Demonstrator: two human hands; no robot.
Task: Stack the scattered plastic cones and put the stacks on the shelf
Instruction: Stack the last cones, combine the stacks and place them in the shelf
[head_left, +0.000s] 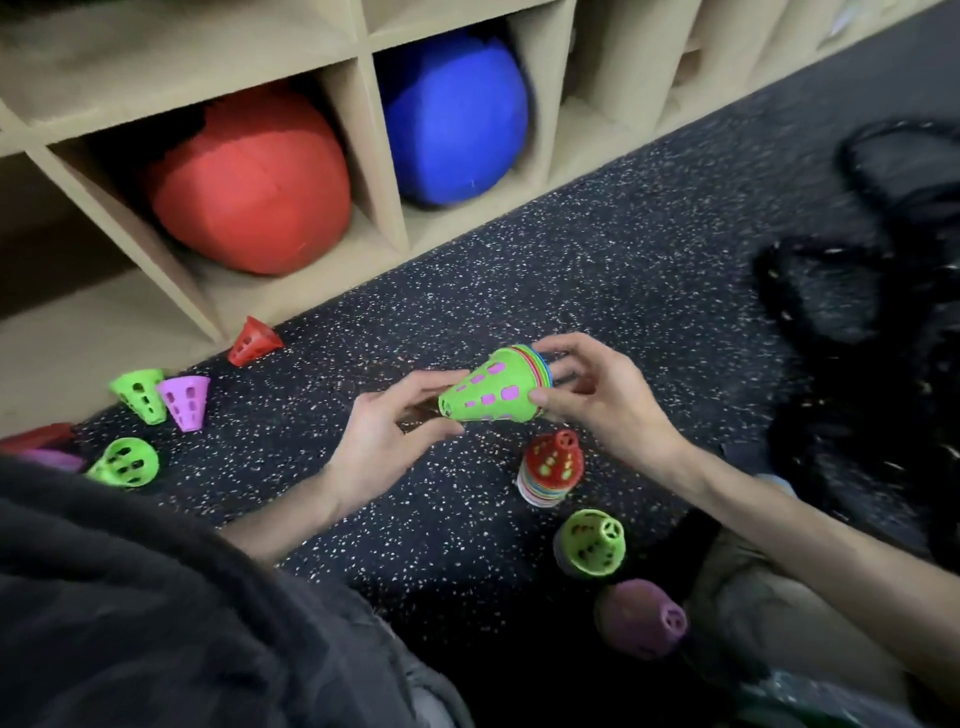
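The shelf (374, 156), a wooden cubby unit, spans the upper left and top of the frame. One compartment holds a red ball (249, 182); the compartment to its right holds a blue ball (452, 114). The speckled black floor (597, 270) runs diagonally from lower left to upper right. A black mesh bag (857, 270) lies at the right edge.

At frame centre, both hands hold a stack of nested cones (493, 384) above the floor. The outermost cone is green, with a purple cone visible through its holes. The long axis of the stack lies nearly horizontal: the narrow tip points toward lower left, and the wide multicoloured rims face upper right.

The left hand (384, 436) takes the narrow end; its fingers (436, 379) and thumb are curled around the tip. The right hand (597, 400) takes the wide end; its thumb presses the green rim from below and its fingers (566, 348) curve over the rims from above, moderately spread.

Directly below the held stack, a second stack (550, 467) topped by a red cone stands upright on the floor. Below it lie a loose green cone (592, 540) and a purple cone (644, 618). At left, near the shelf base, are a red cone (254, 340), a green and purple pair (161, 397) touching each other, and another green cone (124, 462).
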